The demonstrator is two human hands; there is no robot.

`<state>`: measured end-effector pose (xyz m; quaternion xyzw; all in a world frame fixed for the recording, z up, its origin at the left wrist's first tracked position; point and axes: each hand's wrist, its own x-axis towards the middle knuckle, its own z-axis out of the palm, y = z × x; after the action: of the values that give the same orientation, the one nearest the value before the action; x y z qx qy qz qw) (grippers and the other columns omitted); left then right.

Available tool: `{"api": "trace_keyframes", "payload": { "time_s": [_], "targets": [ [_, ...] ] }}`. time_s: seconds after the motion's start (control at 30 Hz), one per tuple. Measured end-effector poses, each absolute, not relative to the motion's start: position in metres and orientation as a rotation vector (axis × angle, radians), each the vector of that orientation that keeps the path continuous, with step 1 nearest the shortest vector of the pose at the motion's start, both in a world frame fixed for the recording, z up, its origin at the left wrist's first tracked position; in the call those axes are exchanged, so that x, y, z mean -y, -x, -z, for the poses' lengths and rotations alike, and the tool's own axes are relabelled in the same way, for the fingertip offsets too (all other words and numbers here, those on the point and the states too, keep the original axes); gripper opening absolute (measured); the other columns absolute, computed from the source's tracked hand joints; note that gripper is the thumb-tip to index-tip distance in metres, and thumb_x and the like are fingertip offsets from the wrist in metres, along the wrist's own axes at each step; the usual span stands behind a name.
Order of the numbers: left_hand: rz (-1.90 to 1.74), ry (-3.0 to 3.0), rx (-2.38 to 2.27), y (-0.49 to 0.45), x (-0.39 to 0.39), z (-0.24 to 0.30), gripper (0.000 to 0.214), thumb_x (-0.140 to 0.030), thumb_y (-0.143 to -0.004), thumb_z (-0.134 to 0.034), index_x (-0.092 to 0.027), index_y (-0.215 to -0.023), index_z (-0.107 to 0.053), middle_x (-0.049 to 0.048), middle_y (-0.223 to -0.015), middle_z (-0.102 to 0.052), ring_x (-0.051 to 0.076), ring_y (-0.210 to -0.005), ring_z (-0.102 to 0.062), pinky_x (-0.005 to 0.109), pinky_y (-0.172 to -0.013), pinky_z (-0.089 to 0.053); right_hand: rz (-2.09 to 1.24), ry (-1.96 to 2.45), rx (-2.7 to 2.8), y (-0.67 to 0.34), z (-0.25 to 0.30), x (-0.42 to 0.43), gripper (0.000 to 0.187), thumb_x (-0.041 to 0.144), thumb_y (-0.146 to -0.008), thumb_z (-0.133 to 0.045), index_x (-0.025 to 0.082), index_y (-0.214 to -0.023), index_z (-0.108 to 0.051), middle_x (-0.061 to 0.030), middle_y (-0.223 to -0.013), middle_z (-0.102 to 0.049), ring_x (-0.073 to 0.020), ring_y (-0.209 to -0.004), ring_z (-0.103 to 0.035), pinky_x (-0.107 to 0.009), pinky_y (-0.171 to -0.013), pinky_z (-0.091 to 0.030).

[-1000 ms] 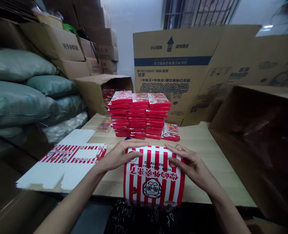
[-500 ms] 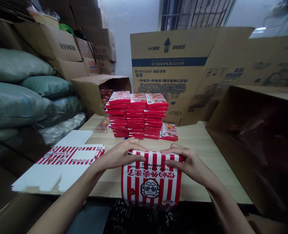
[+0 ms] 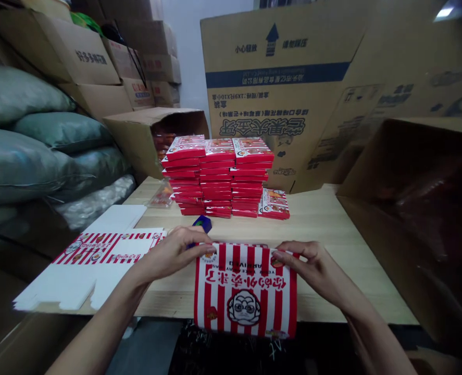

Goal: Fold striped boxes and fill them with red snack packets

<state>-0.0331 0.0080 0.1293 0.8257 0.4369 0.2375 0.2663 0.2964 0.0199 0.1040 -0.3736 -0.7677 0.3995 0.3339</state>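
Packet stacks (image 3: 219,174) behind my striped carton (image 3: 244,294); left hand (image 3: 176,253) and right hand (image 3: 312,268) pinch its far edge, lettering upside-down, length toward me

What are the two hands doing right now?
Left hand: closed on the striped box, top left corner.
Right hand: closed on its top right corner.

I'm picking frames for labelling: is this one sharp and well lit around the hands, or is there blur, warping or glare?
Head view, centre: left hand, right hand and striped box are sharp, evenly lit. Head view, edges: the wide lens bends the table and tall carton. Head view, right: the open carton is dark inside; a lamp glares above it.
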Motion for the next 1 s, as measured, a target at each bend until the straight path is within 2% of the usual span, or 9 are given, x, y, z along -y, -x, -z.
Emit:
{"api": "trace_keyframes", "payload": {
  "time_s": [0.17, 0.27, 0.37, 0.47, 0.67, 0.73, 0.8, 0.87, 1.0],
  "targets": [
    [-0.755, -2.174, -1.133, 0.037, 0.014, -0.121, 0.019, -0.023, -0.106, -0.052, -0.022, -0.097, -0.068, 0.0026, -0.099, -0.07, 0.016, -0.097, -0.064, 0.029, -0.087, -0.047, -0.819, 0.868, 1.99, -0.297, -0.105, -0.001, 0.021, 0.029, -0.099, -0.062, 0.027, -0.083, -0.075, -0.0033, -0.085, -0.077, -0.0216, -0.085, -0.072, -0.029, -0.075, -0.057],
    [-0.853, -1.971, -1.215, 0.035, -0.005, -0.094, 0.014, -0.028, -0.105, -0.056, -0.025, -0.111, -0.068, 0.0031, -0.108, -0.07, 0.017, -0.101, -0.064, 0.03, -0.089, -0.048, -0.904, 1.026, 1.773, -0.289, -0.075, -0.025, 0.012, 0.036, -0.093, -0.072, 0.026, -0.089, -0.077, -0.0043, -0.086, -0.078, -0.0217, -0.08, -0.073, -0.029, -0.071, -0.059],
    [-0.896, -1.762, -1.26, 0.035, -0.042, -0.05, 0.02, -0.037, -0.101, -0.062, -0.023, -0.115, -0.067, 0.005, -0.113, -0.069, 0.02, -0.104, -0.064, 0.033, -0.092, -0.049, -1.197, 1.166, 1.467, -0.274, -0.026, -0.065, 0.031, 0.051, -0.082, -0.082, 0.022, -0.081, -0.07, -0.0025, -0.071, -0.073, -0.0182, -0.061, -0.067, -0.027, -0.055, -0.054],
    [-0.934, -1.696, -1.318, 0.035, -0.068, -0.008, 0.025, -0.041, -0.097, -0.066, -0.021, -0.11, -0.069, 0.0075, -0.114, -0.069, 0.024, -0.11, -0.062, 0.038, -0.098, -0.047, -1.385, 1.151, 1.275, -0.262, 0.013, -0.09, 0.047, 0.058, -0.067, -0.091, 0.021, -0.071, -0.062, -0.0005, -0.065, -0.068, -0.0169, -0.055, -0.063, -0.026, -0.05, -0.051],
    [-1.202, -1.557, -1.363, 0.024, -0.06, 0.023, 0.037, -0.046, -0.093, -0.07, -0.021, -0.12, -0.07, 0.0102, -0.129, -0.067, 0.027, -0.123, -0.061, 0.04, -0.107, -0.046, -1.391, 1.14, 1.137, -0.256, 0.023, -0.083, 0.046, 0.059, -0.071, -0.089, 0.022, -0.083, -0.065, -0.0006, -0.073, -0.072, -0.0169, -0.057, -0.065, -0.026, -0.051, -0.053],
    [-1.351, -1.328, -1.397, 0.018, -0.049, 0.028, 0.045, -0.053, -0.094, -0.068, -0.02, -0.125, -0.068, 0.0109, -0.128, -0.07, 0.028, -0.119, -0.065, 0.039, -0.103, -0.05, -1.385, 1.126, 1.072, -0.255, 0.018, -0.078, 0.045, 0.057, -0.071, -0.089, 0.023, -0.09, -0.067, -0.0033, -0.087, -0.078, -0.0184, -0.062, -0.069, -0.027, -0.053, -0.055],
    [-1.373, -1.09, -1.384, 0.011, -0.038, 0.034, 0.052, -0.06, -0.096, -0.061, -0.019, -0.127, -0.069, 0.0101, -0.115, -0.076, 0.028, -0.102, -0.072, 0.04, -0.09, -0.057, -1.401, 1.104, 0.993, -0.253, 0.016, -0.075, 0.046, 0.054, -0.071, -0.091, 0.024, -0.095, -0.067, -0.0046, -0.094, -0.08, -0.0195, -0.064, -0.071, -0.027, -0.052, -0.056],
    [-1.344, -0.989, -1.352, 0.006, -0.029, 0.04, 0.058, -0.064, -0.095, -0.058, -0.018, -0.129, -0.07, 0.0092, -0.104, -0.079, 0.029, -0.093, -0.074, 0.042, -0.083, -0.059, -1.422, 1.118, 0.922, -0.25, 0.016, -0.073, 0.049, 0.053, -0.066, -0.094, 0.024, -0.094, -0.066, -0.0035, -0.084, -0.08, -0.0194, -0.058, -0.071, -0.025, -0.047, -0.053],
    [-1.381, -1.0, -1.393, 0.002, -0.02, 0.046, 0.062, -0.066, -0.094, -0.059, -0.019, -0.133, -0.071, 0.0106, -0.113, -0.079, 0.034, -0.108, -0.073, 0.048, -0.091, -0.06, -1.454, 1.235, 0.823, -0.247, 0.022, -0.073, 0.053, 0.051, -0.059, -0.097, 0.023, -0.091, -0.066, -0.0001, -0.064, -0.075, -0.0186, -0.044, -0.065, -0.025, -0.041, -0.05]
  ]
}}
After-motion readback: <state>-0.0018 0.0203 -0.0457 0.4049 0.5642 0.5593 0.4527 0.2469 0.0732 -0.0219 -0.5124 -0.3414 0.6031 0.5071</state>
